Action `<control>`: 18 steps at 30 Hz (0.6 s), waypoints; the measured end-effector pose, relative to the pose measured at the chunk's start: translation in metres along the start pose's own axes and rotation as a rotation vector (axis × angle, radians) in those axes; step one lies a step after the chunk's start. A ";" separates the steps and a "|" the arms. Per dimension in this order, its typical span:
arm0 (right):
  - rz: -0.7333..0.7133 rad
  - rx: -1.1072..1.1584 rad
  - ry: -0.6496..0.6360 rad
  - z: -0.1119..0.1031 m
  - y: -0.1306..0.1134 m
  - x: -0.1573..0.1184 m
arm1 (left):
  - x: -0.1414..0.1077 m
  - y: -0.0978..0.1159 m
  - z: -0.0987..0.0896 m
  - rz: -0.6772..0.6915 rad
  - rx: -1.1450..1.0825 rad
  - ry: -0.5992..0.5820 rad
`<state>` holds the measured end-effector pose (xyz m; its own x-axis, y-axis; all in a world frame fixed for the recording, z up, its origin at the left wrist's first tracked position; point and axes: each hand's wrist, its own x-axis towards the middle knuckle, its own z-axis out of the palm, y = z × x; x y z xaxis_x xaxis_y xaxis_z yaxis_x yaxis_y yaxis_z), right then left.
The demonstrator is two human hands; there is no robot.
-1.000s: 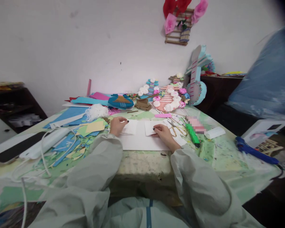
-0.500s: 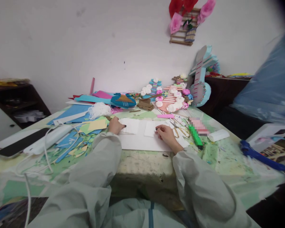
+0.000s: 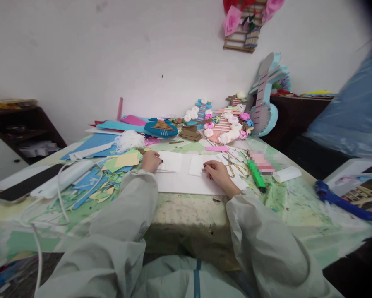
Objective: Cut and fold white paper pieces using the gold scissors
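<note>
A large white sheet (image 3: 186,185) lies on the table between my hands. My left hand (image 3: 151,161) is closed at the sheet's upper left, its fingertips on the edge of a folded white piece (image 3: 170,162). Toward the right of the sheet rests a smaller white piece (image 3: 195,166). My right hand (image 3: 217,173) is at this piece's right edge, thumb and fingers drawn together; whatever is between them is too small to make out. Gold-handled scissors (image 3: 241,169) lie just right of my right hand.
Paper scraps (image 3: 106,188), a black phone (image 3: 27,182) and a white cable (image 3: 60,194) are on the left. A green cutter (image 3: 256,176), a white roll (image 3: 287,174) and a blue tool (image 3: 344,203) lie right. Colourful crafts (image 3: 226,124) stand behind.
The view has tilted slightly, so the scene sits a little higher or lower in places. Both hands stay at nearly the same spots on the paper.
</note>
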<state>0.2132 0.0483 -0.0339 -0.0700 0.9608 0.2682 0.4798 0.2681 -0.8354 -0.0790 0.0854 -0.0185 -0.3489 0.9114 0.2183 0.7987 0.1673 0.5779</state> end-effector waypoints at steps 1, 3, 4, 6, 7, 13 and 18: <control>0.000 0.001 -0.001 0.000 0.000 0.000 | 0.000 0.000 -0.001 0.001 0.033 0.011; 0.003 0.002 -0.004 0.000 0.000 0.000 | 0.002 -0.002 -0.003 -0.011 0.108 0.024; 0.004 0.002 -0.005 0.000 0.000 0.000 | 0.003 -0.003 -0.004 -0.021 0.133 0.023; 0.004 0.000 -0.008 0.000 0.000 0.000 | 0.005 -0.006 -0.004 -0.039 0.137 -0.004; 0.004 -0.003 -0.010 0.000 0.000 0.000 | 0.006 -0.007 -0.003 -0.046 0.118 -0.018; 0.005 -0.013 -0.025 0.000 -0.001 -0.001 | 0.007 -0.007 0.001 -0.105 0.032 -0.067; 0.003 -0.001 -0.029 0.000 -0.003 -0.002 | 0.006 -0.007 0.002 -0.083 0.129 0.033</control>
<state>0.2125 0.0457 -0.0322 -0.0941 0.9633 0.2513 0.4811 0.2650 -0.8357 -0.0857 0.0905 -0.0223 -0.4307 0.8798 0.2012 0.8220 0.2904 0.4898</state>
